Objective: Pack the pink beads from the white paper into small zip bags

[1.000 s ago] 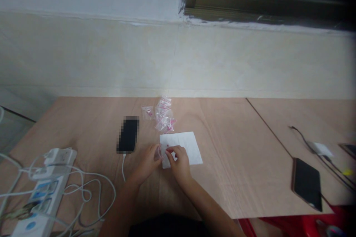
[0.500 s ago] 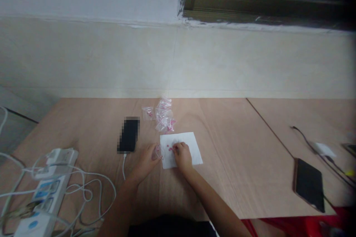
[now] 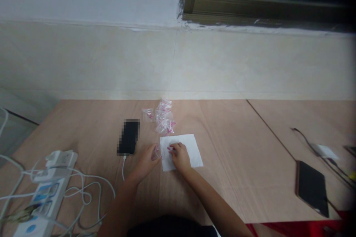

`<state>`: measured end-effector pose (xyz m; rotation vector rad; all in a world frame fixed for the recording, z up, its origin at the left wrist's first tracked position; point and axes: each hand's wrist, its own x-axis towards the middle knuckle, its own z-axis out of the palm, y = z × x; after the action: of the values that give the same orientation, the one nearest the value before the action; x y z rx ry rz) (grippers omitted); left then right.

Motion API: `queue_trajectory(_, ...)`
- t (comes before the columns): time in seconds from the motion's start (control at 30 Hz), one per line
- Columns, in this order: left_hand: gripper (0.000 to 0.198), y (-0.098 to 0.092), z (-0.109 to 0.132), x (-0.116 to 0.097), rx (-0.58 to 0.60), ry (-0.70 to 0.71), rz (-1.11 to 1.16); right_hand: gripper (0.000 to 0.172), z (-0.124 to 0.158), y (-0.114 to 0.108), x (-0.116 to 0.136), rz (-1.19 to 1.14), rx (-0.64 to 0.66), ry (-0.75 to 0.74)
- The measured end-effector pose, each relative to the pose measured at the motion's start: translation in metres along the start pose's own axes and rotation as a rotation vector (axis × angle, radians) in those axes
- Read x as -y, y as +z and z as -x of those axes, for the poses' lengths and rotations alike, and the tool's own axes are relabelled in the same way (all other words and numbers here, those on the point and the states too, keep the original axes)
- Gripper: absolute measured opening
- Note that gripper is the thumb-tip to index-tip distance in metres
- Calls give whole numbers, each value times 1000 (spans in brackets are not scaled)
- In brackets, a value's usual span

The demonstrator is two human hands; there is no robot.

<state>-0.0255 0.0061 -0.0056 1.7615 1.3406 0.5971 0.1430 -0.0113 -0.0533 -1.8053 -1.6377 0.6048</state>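
Observation:
My left hand (image 3: pixel 146 161) is closed round a small clear plastic bag (image 3: pixel 157 152) with a few pink bits in it, at the left edge of a white sheet of paper (image 3: pixel 194 152). On the sheet, my right hand (image 3: pixel 180 157) has its thumb and fingers bent together at several small pink pieces (image 3: pixel 169 149). These pieces are partly hidden by the fingertips and too small to make out clearly. Beyond the sheet lies a pile of clear zip bags (image 3: pixel 164 116), some holding pink pieces. One more zip bag (image 3: pixel 148 114) with pink pieces lies left of the pile.
A black phone (image 3: pixel 129 137) on a white cable lies left of the hands. A white power strip (image 3: pixel 47 196) and tangled cables (image 3: pixel 86 187) take up the table's left end. At the right are a dark tablet (image 3: pixel 311 189) and a dark cable (image 3: pixel 308 142). A wall (image 3: pixel 111 59) stands behind the table.
My right hand has shifted slightly left, its fingertips now over the pink pieces on the sheet. My left hand stays with the bag. The view has tilted a little.

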Motion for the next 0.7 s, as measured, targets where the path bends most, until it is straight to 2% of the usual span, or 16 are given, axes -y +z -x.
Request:
queue_trajectory(0.13,35,-1,-1,0,-15,-9,-17,19,-4,2,1,-17,10,-25)
queue_trajectory(0.23,34,-2,-1,-1,-22,-8,-41,15,-6,-5,6,-59,-40,-14)
queue_trajectory(0.33,31,1,0,-2,8,26,-32,11,-1,-18,21,-153,-89,-15)
queue_trajectory(0.5,33,11,0,2,18,50,46,13,14,-28,46,-276,-16,-119)
queue_trajectory(0.57,34,11,1,5,4,37,69,17,16,-25,45,-275,-39,-84)
queue_trajectory(0.7,36,3,5,10,-45,-20,6,22,9,-13,25,-148,-114,18)
